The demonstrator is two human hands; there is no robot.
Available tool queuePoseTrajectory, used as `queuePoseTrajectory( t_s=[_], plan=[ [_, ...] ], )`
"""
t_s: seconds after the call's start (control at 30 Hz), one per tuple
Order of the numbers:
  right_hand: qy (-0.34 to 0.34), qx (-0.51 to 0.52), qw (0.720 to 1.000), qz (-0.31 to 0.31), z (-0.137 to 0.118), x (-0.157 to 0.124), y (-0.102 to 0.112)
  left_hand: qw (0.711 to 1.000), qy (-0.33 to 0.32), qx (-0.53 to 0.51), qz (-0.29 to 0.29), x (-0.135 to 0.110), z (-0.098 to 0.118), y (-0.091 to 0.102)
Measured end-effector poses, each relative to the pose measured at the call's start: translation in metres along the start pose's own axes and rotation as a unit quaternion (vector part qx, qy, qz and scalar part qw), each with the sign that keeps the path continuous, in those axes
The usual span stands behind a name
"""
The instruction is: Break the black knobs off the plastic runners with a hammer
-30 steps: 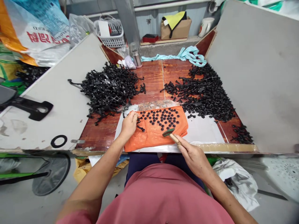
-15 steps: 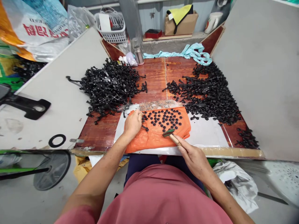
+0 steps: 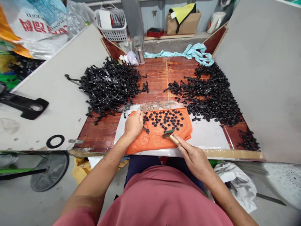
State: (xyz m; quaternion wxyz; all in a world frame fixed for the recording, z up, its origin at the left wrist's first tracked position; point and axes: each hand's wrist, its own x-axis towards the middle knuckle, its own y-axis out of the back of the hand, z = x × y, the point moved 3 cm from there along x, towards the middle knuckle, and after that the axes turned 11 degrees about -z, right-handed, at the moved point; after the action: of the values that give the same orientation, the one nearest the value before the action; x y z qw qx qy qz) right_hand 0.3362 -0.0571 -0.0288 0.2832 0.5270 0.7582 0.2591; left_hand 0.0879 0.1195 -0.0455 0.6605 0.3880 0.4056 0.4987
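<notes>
My left hand (image 3: 134,126) is closed at the left side of a folded orange cloth (image 3: 141,142). Its fingers pinch a small black knobbed piece (image 3: 146,129), whose end sticks out beside them; the grip itself is mostly hidden. In my right hand (image 3: 194,157) is a small wooden-handled tool (image 3: 168,134) with a dark green, hammer-like head, held low over the cloth. Several round black pieces (image 3: 170,119) stand on the cloth, just beyond the tool's head. Beneath the cloth lies a whitish board (image 3: 209,135).
Tangled black pieces (image 3: 110,84) are heaped on the left, and smaller black pieces (image 3: 213,97) on the right. A steel flask (image 3: 140,56) and light blue cloth strips (image 3: 197,54) lie at the back. Slanted grey panels (image 3: 258,78) flank the wooden table (image 3: 156,73).
The tool's head has shifted slightly left in my right hand. My left hand stays almost still at the cloth's left side. The camera view has shifted a little.
</notes>
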Motion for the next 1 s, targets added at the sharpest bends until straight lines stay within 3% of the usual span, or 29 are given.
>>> queuePoseTrajectory(
  t_s=[0.23,0.43,0.67,1.0],
  plan=[
    [0.007,0.008,1.0,0.0,-0.001,0.008,0.003,0.998,-0.017,-0.053,0.018,0.002,-0.003,-0.002],
    [-0.02,0.002,1.0,-0.013,-0.003,0.009,-0.003,1.0,0.006,-0.013,-0.014,0.001,0.002,0.0],
    [-0.017,-0.031,0.999,-0.006,-0.008,0.01,0.004,0.999,0.01,0.034,-0.021,-0.002,0.007,0.001],
    [-0.019,-0.183,0.983,-0.014,-0.038,0.079,0.035,0.997,0.041,0.067,-0.018,-0.004,0.006,0.0]
  ],
)
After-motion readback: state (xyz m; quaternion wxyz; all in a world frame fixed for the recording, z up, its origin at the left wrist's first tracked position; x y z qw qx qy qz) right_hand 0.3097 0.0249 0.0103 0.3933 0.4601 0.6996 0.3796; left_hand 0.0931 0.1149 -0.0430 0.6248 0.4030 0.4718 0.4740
